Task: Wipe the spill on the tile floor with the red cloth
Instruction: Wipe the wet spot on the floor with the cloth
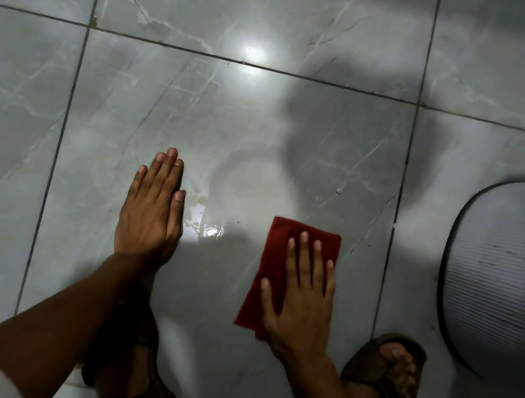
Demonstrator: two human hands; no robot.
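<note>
The red cloth (273, 263) lies folded flat on the grey marbled tile floor (296, 156). My right hand (302, 296) rests palm-down on the cloth's right half, fingers spread, pressing it to the tile. The spill (203, 220) is a small wet, shiny patch with a faint yellowish trail, left of the cloth and apart from it. My left hand (151, 211) lies flat on the floor with fingers together, its thumb edge right beside the spill. It holds nothing.
A white ribbed object with a dark rim (513, 272) stands on the floor at the right. My sandalled feet are at the bottom, the right foot (387, 376) beside the cloth hand and the left foot (131, 350) under my left forearm. A bright lamp reflection (253, 56) glares on the tile ahead.
</note>
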